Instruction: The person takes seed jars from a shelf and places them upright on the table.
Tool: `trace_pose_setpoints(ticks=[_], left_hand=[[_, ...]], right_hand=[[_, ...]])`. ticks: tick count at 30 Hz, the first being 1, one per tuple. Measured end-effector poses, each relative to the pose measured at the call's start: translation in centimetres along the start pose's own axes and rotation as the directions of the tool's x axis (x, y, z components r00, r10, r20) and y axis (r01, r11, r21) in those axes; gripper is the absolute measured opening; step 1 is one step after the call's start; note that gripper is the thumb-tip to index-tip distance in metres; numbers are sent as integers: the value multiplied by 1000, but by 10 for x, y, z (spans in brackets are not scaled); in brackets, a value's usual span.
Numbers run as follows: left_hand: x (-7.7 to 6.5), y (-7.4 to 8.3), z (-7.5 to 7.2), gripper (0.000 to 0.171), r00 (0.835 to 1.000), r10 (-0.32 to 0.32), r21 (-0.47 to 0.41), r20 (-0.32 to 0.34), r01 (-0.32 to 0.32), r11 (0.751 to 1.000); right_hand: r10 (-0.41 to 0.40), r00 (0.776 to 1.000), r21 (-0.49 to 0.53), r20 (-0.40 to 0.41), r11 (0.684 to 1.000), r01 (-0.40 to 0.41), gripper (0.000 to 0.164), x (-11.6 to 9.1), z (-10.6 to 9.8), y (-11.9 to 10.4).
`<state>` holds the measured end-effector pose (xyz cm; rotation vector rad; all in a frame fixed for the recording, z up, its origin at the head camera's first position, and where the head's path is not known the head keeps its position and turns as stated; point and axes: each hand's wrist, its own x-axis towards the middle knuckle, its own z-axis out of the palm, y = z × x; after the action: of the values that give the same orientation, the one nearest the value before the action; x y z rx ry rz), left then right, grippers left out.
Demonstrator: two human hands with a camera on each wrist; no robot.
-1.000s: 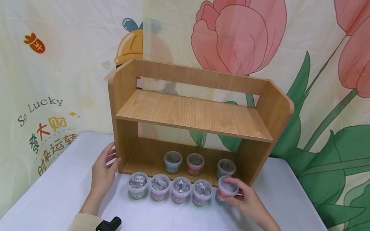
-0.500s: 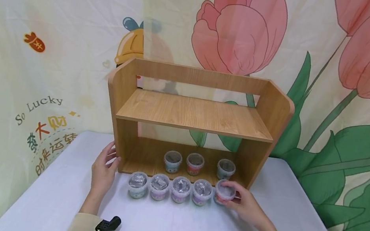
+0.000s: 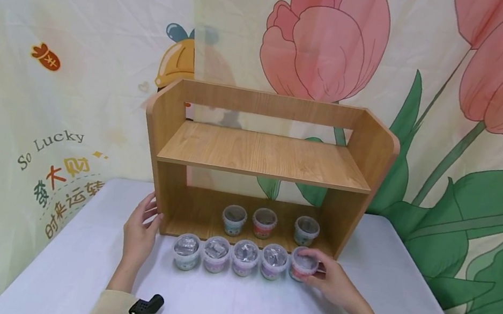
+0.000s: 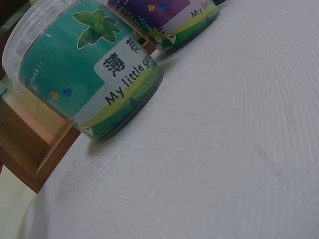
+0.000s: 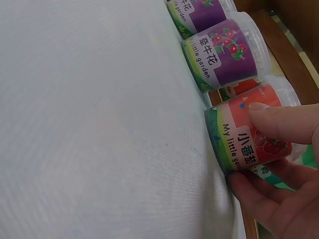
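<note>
My right hand (image 3: 332, 283) grips a small lidded plastic cup (image 3: 303, 265) at the right end of a front row of similar cups. In the right wrist view, thumb and fingers hold that red-labelled cup (image 5: 239, 124), which has tomatoes on it and its base at the cloth. Beside it stands a purple-labelled cup (image 5: 229, 55). My left hand (image 3: 139, 232) touches the left side panel of a wooden shelf (image 3: 266, 156), its fingers relaxed. The left wrist view has a green mint-labelled cup (image 4: 84, 74) with a purple one (image 4: 169, 20) behind; the hand is out of that view.
On the bottom board stand a blue-green cup (image 3: 234, 220), a red cup (image 3: 264, 223) and another blue-green cup (image 3: 306, 231). White cloth covers the table (image 3: 228, 311). A printed flower backdrop (image 3: 322, 43) hangs behind the shelf.
My right hand has brought the red-labelled cup down and slightly left, level with the front row beside the purple-labelled cup. The left hand has stayed at the shelf's side.
</note>
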<state>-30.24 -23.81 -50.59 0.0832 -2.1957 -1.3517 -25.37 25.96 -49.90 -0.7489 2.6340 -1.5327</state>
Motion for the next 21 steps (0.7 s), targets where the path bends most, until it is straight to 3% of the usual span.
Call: trace_pose_setpoints(ticks=[21], left_hand=[[1,-1,-1,70,1000,-12,-2,5,12,1000]], right_hand=[[16,999,16,40,1000,-16,52,-1,0,-2]])
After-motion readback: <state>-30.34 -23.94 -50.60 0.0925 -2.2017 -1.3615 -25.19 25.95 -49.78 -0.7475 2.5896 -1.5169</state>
